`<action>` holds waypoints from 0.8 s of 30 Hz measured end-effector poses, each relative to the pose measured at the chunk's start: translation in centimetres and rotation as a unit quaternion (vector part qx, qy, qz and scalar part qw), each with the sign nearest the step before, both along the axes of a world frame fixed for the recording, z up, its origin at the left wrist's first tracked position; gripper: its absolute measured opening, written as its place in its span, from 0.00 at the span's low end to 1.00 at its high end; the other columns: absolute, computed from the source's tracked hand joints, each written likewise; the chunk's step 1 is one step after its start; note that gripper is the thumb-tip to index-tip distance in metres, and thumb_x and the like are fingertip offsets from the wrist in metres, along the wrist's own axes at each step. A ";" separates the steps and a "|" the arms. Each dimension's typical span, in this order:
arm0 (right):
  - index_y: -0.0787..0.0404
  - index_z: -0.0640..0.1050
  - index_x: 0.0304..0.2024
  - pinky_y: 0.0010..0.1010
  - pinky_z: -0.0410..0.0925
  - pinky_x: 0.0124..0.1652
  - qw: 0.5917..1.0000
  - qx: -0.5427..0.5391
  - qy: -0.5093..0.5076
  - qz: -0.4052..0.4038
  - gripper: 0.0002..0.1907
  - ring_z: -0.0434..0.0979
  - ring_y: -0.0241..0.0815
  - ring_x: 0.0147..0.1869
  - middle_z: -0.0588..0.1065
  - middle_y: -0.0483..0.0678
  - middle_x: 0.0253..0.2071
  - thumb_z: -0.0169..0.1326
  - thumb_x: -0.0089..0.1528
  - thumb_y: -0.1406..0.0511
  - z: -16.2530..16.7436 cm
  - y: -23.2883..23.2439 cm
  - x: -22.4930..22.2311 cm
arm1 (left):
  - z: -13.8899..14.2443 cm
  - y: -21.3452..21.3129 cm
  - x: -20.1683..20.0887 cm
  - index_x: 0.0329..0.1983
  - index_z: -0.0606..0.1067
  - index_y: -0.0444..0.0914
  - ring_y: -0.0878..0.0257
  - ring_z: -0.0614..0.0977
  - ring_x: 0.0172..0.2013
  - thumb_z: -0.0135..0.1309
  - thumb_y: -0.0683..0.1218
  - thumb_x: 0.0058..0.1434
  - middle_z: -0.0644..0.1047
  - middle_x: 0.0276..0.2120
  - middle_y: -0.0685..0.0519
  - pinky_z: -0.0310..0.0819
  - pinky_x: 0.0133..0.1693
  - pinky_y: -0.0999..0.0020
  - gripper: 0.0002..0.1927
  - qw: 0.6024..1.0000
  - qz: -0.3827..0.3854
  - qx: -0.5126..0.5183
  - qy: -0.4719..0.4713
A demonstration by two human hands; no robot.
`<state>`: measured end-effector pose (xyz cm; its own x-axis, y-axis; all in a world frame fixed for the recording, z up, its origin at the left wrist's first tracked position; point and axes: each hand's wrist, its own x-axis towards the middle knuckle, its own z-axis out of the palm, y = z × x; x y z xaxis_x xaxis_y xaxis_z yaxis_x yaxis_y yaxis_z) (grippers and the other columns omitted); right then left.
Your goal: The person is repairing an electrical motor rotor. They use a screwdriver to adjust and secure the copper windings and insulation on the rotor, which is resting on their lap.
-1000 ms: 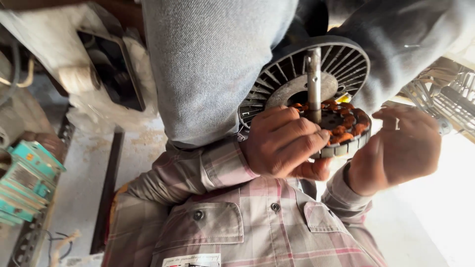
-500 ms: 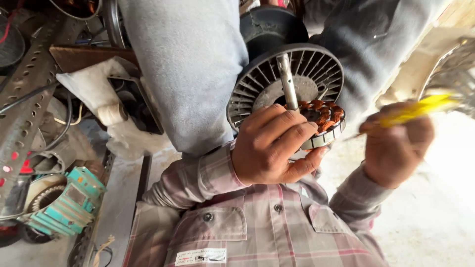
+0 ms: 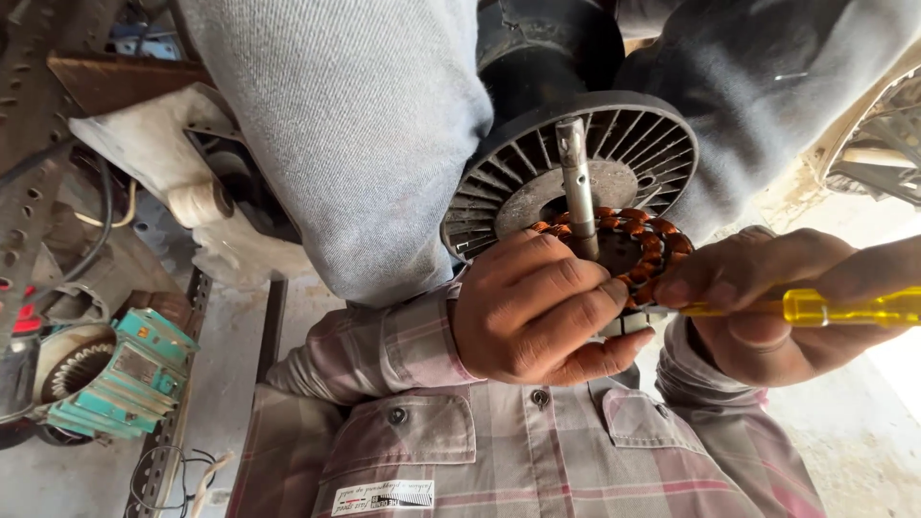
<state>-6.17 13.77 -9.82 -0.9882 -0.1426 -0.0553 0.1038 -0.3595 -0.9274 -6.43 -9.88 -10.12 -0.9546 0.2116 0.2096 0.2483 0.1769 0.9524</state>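
A motor stator with orange copper windings (image 3: 657, 238) and a steel shaft (image 3: 576, 182) sits in a black finned round housing (image 3: 638, 144), wedged between my knees in grey jeans. My left hand (image 3: 532, 307) grips the near side of the stator, fingers wrapped around its edge. My right hand (image 3: 767, 307) is closed around a yellow translucent-handled screwdriver (image 3: 844, 307). The tool's tip end lies against the stator's right rim, hidden behind my fingers. My checked shirt fills the lower part of the view.
A teal motor body (image 3: 125, 379) lies on the floor at the left beside a perforated metal rail (image 3: 177, 422). A white cloth-wrapped part (image 3: 163, 163) and cables sit at the upper left. A wire fan guard (image 3: 883, 153) shows at the right edge.
My right hand came back from the raised position with the yellow screwdriver and set it against the stator's rim. My left hand kept its hold on the stator.
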 end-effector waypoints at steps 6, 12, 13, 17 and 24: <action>0.62 0.65 0.54 0.39 0.80 0.40 0.995 0.076 -0.004 0.068 0.16 0.87 0.46 0.40 0.77 0.51 0.39 0.53 0.65 0.71 0.9 0.3 -1.2 | -0.2 -0.2 -0.1 0.39 0.78 0.34 0.59 0.80 0.32 0.68 0.52 0.66 0.77 0.33 0.51 0.74 0.35 0.63 0.16 1.000 -0.008 0.010 -0.007; 0.67 0.69 0.47 0.58 0.75 0.57 0.960 -0.157 -0.160 0.165 0.06 0.81 0.63 0.57 0.75 0.63 0.45 0.45 0.68 0.76 2.0 3.9 -1.1 | -0.1 -0.4 -0.3 0.39 0.78 0.34 0.59 0.79 0.32 0.68 0.52 0.66 0.76 0.33 0.51 0.74 0.36 0.62 0.17 1.000 -0.014 0.009 -0.011; 0.67 0.69 0.47 0.58 0.74 0.59 0.958 -0.161 -0.162 0.173 0.06 0.80 0.63 0.59 0.75 0.64 0.46 0.44 0.68 0.77 1.8 5.5 -0.2 | -0.1 -0.5 -0.3 0.38 0.77 0.34 0.60 0.79 0.32 0.68 0.52 0.66 0.76 0.33 0.51 0.74 0.36 0.62 0.17 1.000 -0.016 0.008 -0.012; 0.76 0.72 0.49 0.49 0.71 0.59 0.912 -0.149 -0.305 0.228 0.11 0.79 0.60 0.58 0.75 0.69 0.48 0.44 0.64 0.80 -0.6 14.6 5.4 | -0.1 -0.6 -0.2 0.39 0.77 0.34 0.60 0.79 0.32 0.67 0.53 0.67 0.76 0.33 0.51 0.73 0.36 0.62 0.17 1.000 -0.023 0.007 -0.013; 0.74 0.78 0.51 0.36 0.73 0.54 0.707 0.241 -0.513 0.423 0.19 0.81 0.51 0.54 0.77 0.64 0.53 0.49 0.57 0.82 1.4 18.5 7.6 | 0.0 -0.6 -0.3 0.40 0.78 0.33 0.60 0.78 0.31 0.66 0.52 0.68 0.76 0.34 0.51 0.73 0.35 0.63 0.17 0.999 -0.030 0.005 -0.014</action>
